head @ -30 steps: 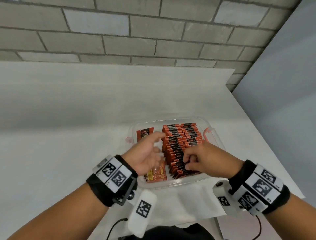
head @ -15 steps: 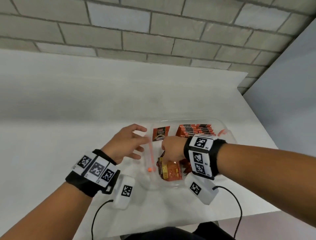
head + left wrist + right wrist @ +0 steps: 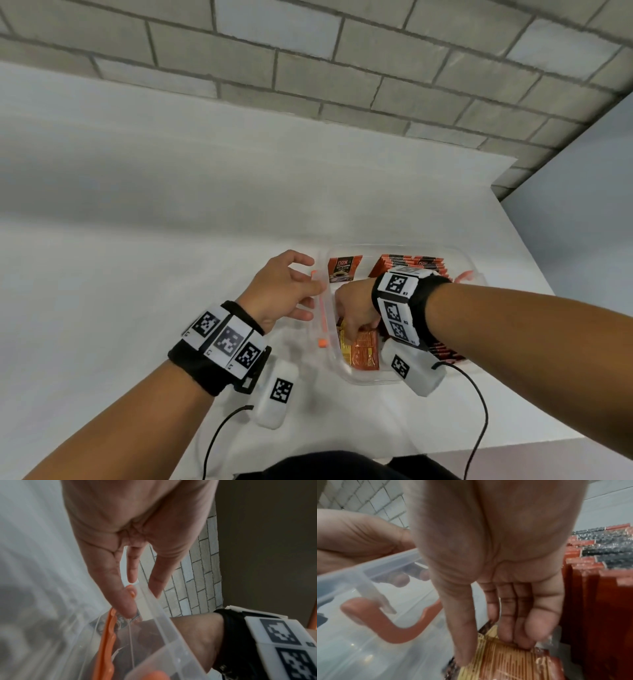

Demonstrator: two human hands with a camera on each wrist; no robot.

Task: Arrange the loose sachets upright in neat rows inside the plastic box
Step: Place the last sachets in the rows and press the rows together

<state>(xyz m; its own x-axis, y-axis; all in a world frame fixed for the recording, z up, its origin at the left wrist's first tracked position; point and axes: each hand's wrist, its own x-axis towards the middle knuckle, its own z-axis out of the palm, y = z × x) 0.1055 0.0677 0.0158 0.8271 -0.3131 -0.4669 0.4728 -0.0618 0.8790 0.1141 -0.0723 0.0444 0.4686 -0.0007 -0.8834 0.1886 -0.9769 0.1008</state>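
Note:
A clear plastic box (image 3: 346, 371) with orange clips sits on the white table. Upright red and black sachets (image 3: 411, 265) fill rows on its right side (image 3: 599, 555). One sachet (image 3: 344, 269) stands against the far wall on the left. Loose sachets (image 3: 363, 349) lie flat at the near left. My right hand (image 3: 356, 325) reaches down into the box and pinches the loose sachets (image 3: 505, 660) between thumb and fingertips (image 3: 522, 638). My left hand (image 3: 308, 291) is outside the box, with straight fingers (image 3: 125, 605) touching the left rim (image 3: 154, 608) beside an orange clip (image 3: 106, 642).
The table (image 3: 137, 274) runs left and back to a grey block wall (image 3: 308, 68). Its right edge lies close behind the box, next to a grey panel (image 3: 582, 222). Cables (image 3: 479, 428) trail from the wrist units toward me.
My right hand left the upright rows and crossed to the loose sachets at the near left. My left hand came out of the box to its left rim.

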